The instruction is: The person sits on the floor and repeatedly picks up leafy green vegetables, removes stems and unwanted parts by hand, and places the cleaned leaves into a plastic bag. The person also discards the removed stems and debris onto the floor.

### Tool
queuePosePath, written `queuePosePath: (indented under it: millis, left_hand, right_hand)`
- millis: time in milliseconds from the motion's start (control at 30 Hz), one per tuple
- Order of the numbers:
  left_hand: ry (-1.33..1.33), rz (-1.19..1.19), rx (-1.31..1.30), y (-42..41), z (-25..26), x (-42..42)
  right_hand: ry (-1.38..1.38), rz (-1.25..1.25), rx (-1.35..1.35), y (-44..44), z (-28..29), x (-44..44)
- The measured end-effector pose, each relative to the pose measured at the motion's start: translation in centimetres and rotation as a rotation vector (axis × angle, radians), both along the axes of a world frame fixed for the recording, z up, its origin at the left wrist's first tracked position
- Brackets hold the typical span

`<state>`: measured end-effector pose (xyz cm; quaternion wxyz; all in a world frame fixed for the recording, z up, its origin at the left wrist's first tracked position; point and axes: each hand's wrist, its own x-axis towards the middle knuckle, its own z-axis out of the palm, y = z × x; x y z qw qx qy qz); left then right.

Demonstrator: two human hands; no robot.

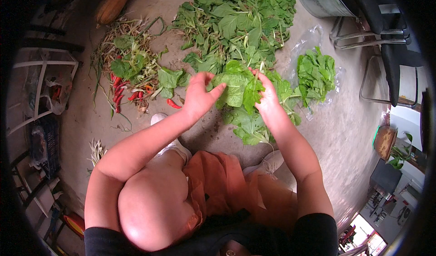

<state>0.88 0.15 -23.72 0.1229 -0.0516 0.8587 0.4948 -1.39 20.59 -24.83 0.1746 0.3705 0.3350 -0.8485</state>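
Observation:
My right hand (268, 92) holds a leafy green plant (236, 84) above the floor, its broad leaves spreading to the left. At that plant's left edge is my left hand (201, 94), slightly blurred, with thumb and fingers bent around the leaf edge; whether they pinch it is unclear. Below the right hand more leafy greens (250, 125) lie on the floor. Just ahead spreads a large heap of leafy greens (235, 24). To the right, a bunch of greens (315, 74) rests on a clear plastic bag (308, 40).
Left of the heap lies a pile of trimmings (136, 48) with several red chili peppers (118, 92). One red pepper (173, 103) is near my shoe. A long squash (114, 4) lies farther off. A metal bucket (322, 0), chairs (391, 38) and a white rack (42, 65) border the floor.

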Motion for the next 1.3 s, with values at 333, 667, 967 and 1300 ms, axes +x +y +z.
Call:
queuePosePath:
  millis: [333, 667, 967, 1300]
  left_hand:
    - [0.629, -0.364, -0.088, 0.7, 3.6, -0.9]
    - [0.324, -0.233, 0.299, -0.5, 2.9, -1.7]
    - [-0.477, 0.225, 0.888, -1.5, 1.1, -1.9]
    - [-0.036, 0.381, 0.229, -12.0, -3.9, -4.0]
  right_hand:
    - [0.109, 0.088, -0.364, -0.6, 0.2, 1.3]
    - [-0.113, -0.246, -0.186, 1.2, -1.4, -0.7]
    - [-0.04, -0.38, -0.308, 5.4, -4.3, -0.8]
    - [0.126, -0.013, 0.486, 8.0, -3.1, -1.3]
